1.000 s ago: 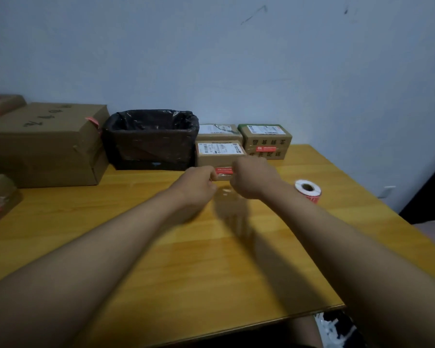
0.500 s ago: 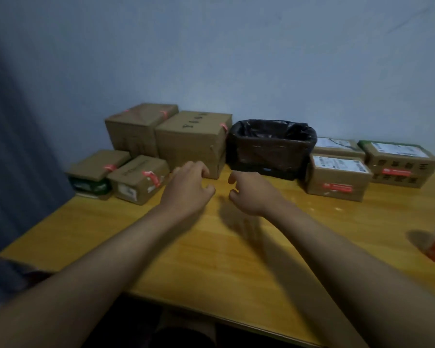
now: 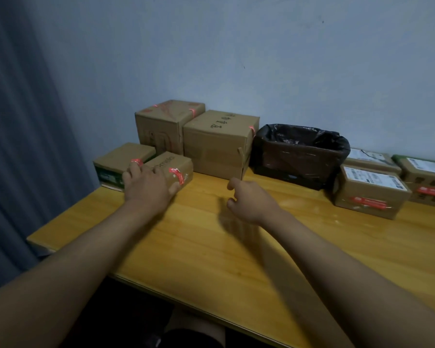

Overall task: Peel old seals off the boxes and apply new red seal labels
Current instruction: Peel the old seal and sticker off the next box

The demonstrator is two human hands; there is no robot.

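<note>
The small box (image 3: 170,169) stands at the far left of the counter (image 3: 211,247), and the torn red seal (image 3: 176,175) hangs over its right front edge. The box's long side runs away from you and a little to the right, so this seal faces the open middle of the counter.

Your left hand (image 3: 147,185) lies on the near top of the box; its grip looks to be closing around it, thumb at the front face just below the seal, fingertips near the flat box (image 3: 124,159) beside it.

Your right hand (image 3: 251,200) floats over the counter, loosely curled, with nothing in it. It is well apart from the seal, on the side the seal faces, so I think it should do the peeling.

The lined bin (image 3: 299,154) waits behind it.
</note>
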